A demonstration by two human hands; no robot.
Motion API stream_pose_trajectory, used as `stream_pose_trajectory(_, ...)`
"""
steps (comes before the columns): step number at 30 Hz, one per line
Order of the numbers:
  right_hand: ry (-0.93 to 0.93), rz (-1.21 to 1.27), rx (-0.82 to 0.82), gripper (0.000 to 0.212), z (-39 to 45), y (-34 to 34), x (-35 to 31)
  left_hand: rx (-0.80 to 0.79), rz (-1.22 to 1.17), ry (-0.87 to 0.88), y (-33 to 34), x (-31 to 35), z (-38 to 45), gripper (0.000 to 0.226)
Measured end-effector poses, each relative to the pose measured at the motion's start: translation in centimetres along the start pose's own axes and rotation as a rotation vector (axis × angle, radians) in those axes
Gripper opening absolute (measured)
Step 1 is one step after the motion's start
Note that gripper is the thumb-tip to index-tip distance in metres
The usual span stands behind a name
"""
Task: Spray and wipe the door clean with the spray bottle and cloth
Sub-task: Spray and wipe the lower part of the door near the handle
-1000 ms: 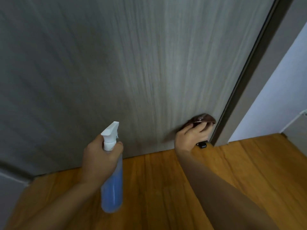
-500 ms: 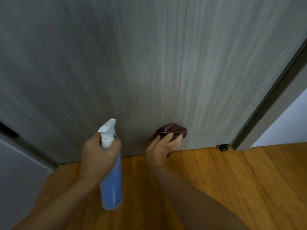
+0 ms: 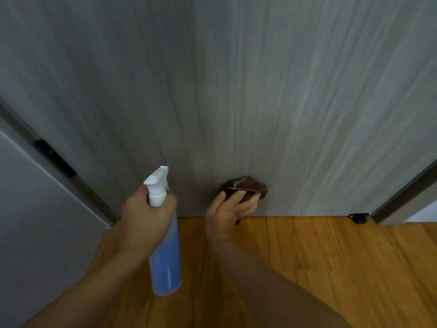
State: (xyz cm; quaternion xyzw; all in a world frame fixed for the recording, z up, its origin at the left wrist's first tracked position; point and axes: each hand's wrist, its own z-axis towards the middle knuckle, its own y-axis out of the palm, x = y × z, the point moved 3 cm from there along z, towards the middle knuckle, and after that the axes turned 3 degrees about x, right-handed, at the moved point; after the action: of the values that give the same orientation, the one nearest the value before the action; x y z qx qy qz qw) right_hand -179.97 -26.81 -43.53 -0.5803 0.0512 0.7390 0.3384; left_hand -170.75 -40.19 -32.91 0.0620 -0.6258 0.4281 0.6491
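While the right hand (image 3: pixel 230 209) is pressing the brown cloth (image 3: pixel 244 187) against the door (image 3: pixel 236 91), it is sliding leftward along the bottom edge, now well apart from the black door stop (image 3: pixel 359 217) it was beside a second ago. The left hand (image 3: pixel 147 213) is gripping the spray bottle (image 3: pixel 165 252) by its neck, upright, nozzle facing the door. Judging by this, the lower strip is getting wiped, leftward part remaining.

Nothing readable here tbh. The spray bottle (image 3: pixel 165 254) is plain, white trigger head and blue liquid, no label or brand showing. The door (image 3: pixel 236 91) is bare grey woodgrain, and the brown cloth (image 3: pixel 246 185) has no tag.
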Motion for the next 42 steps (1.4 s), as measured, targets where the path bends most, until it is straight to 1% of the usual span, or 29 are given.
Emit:
stream_pose_trajectory(3, -0.001, -0.010, 0.003, 0.059, -1.2, 1.1, -0.8, 0.016, -0.031, -0.017, -1.3, -0.8, 0.5, 0.012)
stream_pose_trajectory(9, 0.010, 0.024, -0.038, 0.061, -3.9, 3.5, -2.6, 0.018, -0.011, -0.061, -3.3, -2.7, 1.4, 0.017)
stream_pose_trajectory(11, -0.008, 0.058, -0.079, 0.069, -4.8, 4.3, -2.9, 0.043, -0.018, -0.072, -3.9, -3.3, 1.6, 0.022)
stream_pose_trajectory(13, 0.014, 0.121, -0.220, 0.084, -5.8, 4.9, -3.4, 0.074, -0.027, -0.078, -4.6, -3.7, 1.7, 0.021)
stream_pose_trajectory(14, 0.019, 0.126, -0.265, 0.090, -6.2, 5.2, -3.7, 0.085, -0.030, -0.079, -4.9, -3.8, 1.8, 0.018)
stream_pose_trajectory(15, 0.021, 0.100, -0.257, 0.094, -6.4, 5.4, -4.1, 0.094, -0.029, -0.081, -5.3, -4.0, 1.9, 0.016)
stream_pose_trajectory(16, 0.027, 0.064, -0.208, 0.095, -6.5, 5.7, -4.4, 0.103, -0.028, -0.079, -5.7, -4.2, 2.0, 0.014)
stream_pose_trajectory(19, -0.025, -0.008, -0.137, 0.083, -7.4, 6.7, -5.4, 0.141, -0.026, -0.066, -7.0, -4.8, 2.5, 0.016)
stream_pose_trajectory(25, -0.073, -0.020, -0.185, 0.079, -9.5, 8.9, -6.6, 0.230, -0.008, -0.098, -9.6, -7.3, 2.4, 0.021)
stream_pose_trajectory(27, -0.074, -0.003, -0.186, 0.088, -10.0, 9.3, -7.2, 0.244, -0.014, -0.129, -10.2, -8.3, 2.2, 0.019)
stream_pose_trajectory(29, -0.104, -0.003, -0.172, 0.106, -10.4, 9.8, -7.9, 0.255, -0.009, -0.151, -10.7, -9.2, 1.9, 0.016)
stream_pose_trajectory(31, -0.137, 0.008, -0.154, 0.113, -11.0, 10.3, -8.5, 0.268, 0.002, -0.167, -11.1, -10.0, 1.7, 0.014)
stream_pose_trajectory(33, -0.142, 0.024, -0.150, 0.111, -11.7, 10.9, -9.0, 0.284, 0.013, -0.177, -11.5, -10.6, 1.6, 0.014)
stream_pose_trajectory(34, -0.130, 0.038, -0.149, 0.106, -12.0, 11.3, -9.2, 0.292, 0.022, -0.183, -11.7, -10.8, 1.7, 0.014)
stream_pose_trajectory(37, -0.106, 0.053, -0.136, 0.076, -12.9, 12.4, -9.9, 0.321, 0.029, -0.208, -12.2, -11.4, 1.9, 0.017)
stream_pose_trajectory(39, -0.085, 0.073, -0.143, 0.063, -13.5, 13.2, -10.7, 0.338, 0.003, -0.227, -12.4, -11.6, 2.1, 0.016)
stream_pose_trajectory(40, -0.072, 0.086, -0.153, 0.061, -13.9, 13.7, -11.1, 0.346, -0.007, -0.231, -12.5, -11.7, 2.2, 0.014)
stream_pose_trajectory(42, -0.048, 0.109, -0.182, 0.065, -14.6, 14.4, -11.7, 0.363, -0.013, -0.235, -12.7, -11.9, 2.3, 0.013)
